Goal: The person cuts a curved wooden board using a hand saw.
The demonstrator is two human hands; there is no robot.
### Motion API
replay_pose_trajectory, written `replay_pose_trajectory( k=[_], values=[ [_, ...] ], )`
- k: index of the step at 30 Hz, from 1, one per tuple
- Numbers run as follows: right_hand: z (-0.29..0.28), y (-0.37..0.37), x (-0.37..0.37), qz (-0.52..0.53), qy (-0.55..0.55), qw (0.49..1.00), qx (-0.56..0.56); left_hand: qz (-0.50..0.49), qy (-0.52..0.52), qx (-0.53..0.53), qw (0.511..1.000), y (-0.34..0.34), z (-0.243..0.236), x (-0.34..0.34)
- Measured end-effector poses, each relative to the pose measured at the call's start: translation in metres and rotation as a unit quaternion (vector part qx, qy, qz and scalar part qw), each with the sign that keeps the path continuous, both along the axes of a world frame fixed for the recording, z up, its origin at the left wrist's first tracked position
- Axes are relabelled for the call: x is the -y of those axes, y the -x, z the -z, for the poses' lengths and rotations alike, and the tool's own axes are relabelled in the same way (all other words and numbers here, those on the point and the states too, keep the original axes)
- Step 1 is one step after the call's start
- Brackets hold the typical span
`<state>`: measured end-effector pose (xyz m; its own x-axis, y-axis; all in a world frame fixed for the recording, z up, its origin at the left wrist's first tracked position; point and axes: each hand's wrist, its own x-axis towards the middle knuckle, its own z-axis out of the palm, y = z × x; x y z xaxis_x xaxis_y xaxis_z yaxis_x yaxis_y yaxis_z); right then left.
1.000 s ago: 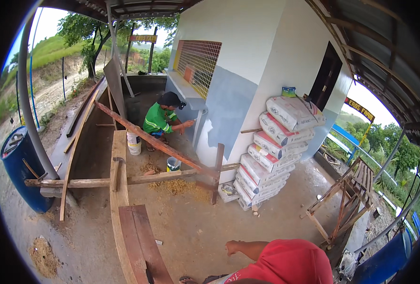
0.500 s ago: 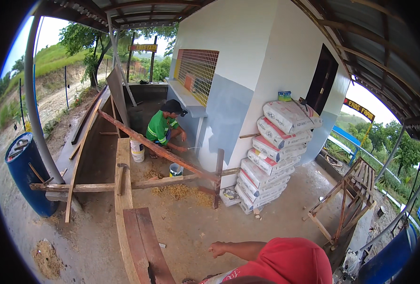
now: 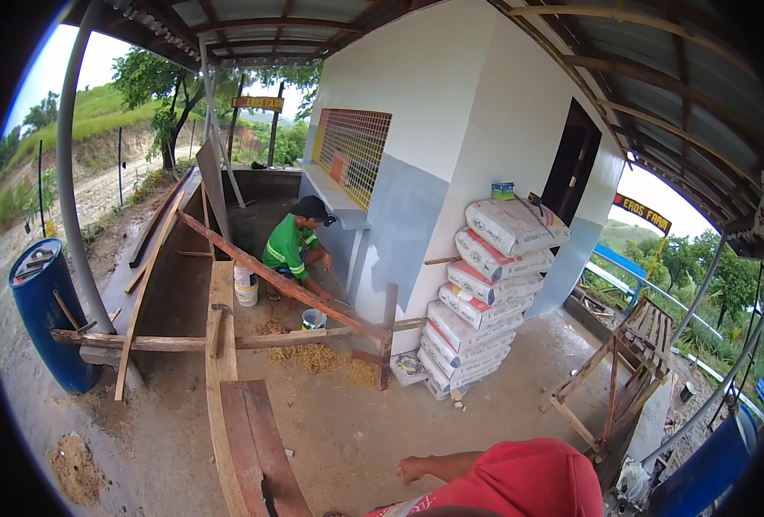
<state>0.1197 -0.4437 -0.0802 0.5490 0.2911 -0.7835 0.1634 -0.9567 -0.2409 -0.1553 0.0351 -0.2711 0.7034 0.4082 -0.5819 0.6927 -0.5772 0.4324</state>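
My right forearm comes out of a red sleeve at the lower edge and bends across to the left. It ends in my right hand (image 3: 412, 470), whose fingers are curled shut, with nothing seen in them. The hand hangs over the bare concrete floor (image 3: 356, 439). To its left lies a reddish-brown board (image 3: 257, 439) on a long pale plank (image 3: 220, 379). My left hand is out of view. Beyond the planks, a co-worker (image 3: 289, 244) in a green shirt and dark cap crouches by the blue-grey wall (image 3: 406, 198), one hand low near its foot.
Stacked cement bags (image 3: 477, 302) lean against the building's corner. A slanting timber (image 3: 287, 280) and low rail (image 3: 140, 342) cross before the co-worker, near a white bucket (image 3: 246, 286) and paint can (image 3: 314, 320). A wooden stand (image 3: 610, 370) is right, a blue drum (image 3: 50, 310) left.
The view has shifted slightly, and my right hand sits lower and further right, its fingers more curled. The co-worker's head is bent lower and the reaching hand is nearer the floor.
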Motion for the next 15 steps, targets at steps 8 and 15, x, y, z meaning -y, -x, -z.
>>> replay_pose_trajectory(
  k=[8,15],
  values=[
    [0.008,-0.001,-0.026,0.01,-0.08,0.994,0.068,0.007,0.164,0.255,0.953,-0.011,0.003,0.014],
    [0.008,0.02,-0.021,0.033,-0.083,0.995,0.053,0.036,0.096,0.197,0.975,-0.025,-0.013,-0.01]
  ],
)
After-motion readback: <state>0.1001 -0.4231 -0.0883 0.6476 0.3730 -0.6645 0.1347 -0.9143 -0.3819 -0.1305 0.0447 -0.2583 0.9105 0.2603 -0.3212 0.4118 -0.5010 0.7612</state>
